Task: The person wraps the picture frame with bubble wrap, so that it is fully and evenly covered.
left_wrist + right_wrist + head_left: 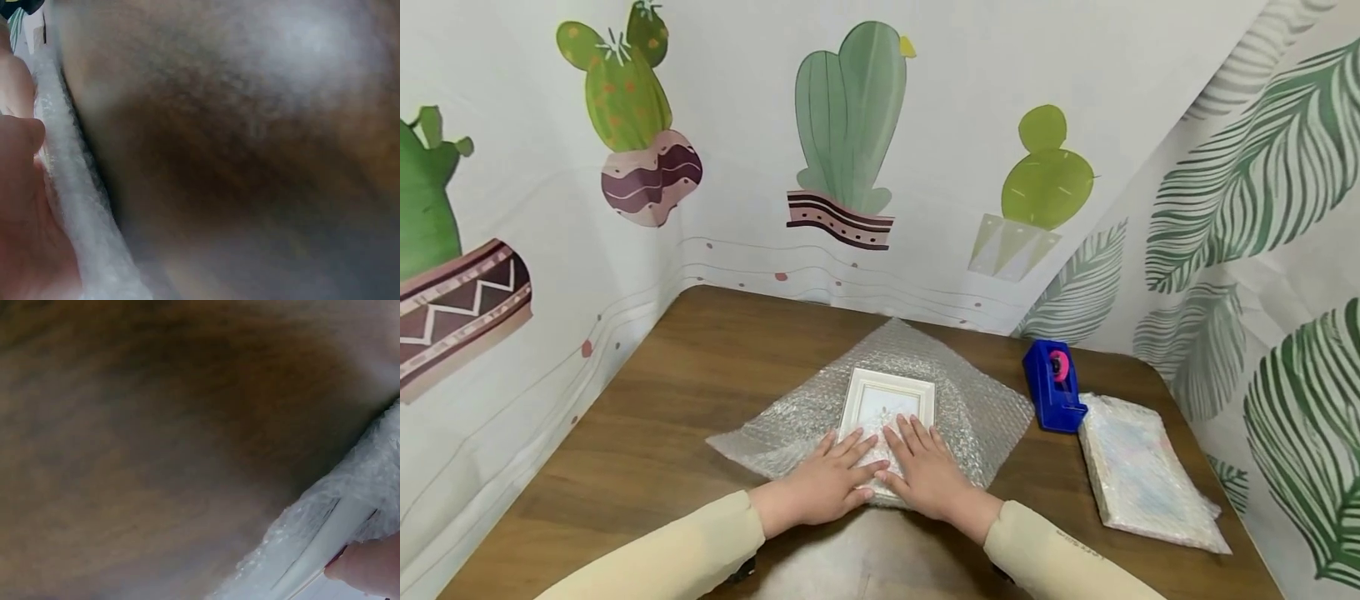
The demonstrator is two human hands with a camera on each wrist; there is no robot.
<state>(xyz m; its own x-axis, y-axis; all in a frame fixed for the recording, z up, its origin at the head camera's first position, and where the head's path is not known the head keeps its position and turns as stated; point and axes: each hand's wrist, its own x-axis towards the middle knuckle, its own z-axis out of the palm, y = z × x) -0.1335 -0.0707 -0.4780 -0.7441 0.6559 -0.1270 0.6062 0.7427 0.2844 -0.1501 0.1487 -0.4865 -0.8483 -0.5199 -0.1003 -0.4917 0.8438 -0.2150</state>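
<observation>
White wall covering (955,100), printed with potted cacti (850,125) and thin wavy lines; adjoining panel at right (1285,167) bears striped green leaves. Table (647,400): brown wood-grain top, rounded far corners, pale sheen (865,554) near the front.

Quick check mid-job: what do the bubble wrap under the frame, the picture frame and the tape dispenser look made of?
Bubble wrap: clear, shiny plastic film, judging by its dimpled, glinting surface.
Picture frame: smooth, off-white moulded border; painted wood or plastic, can't tell.
Tape dispenser: probably hard plastic, given its even blue colour.
</observation>
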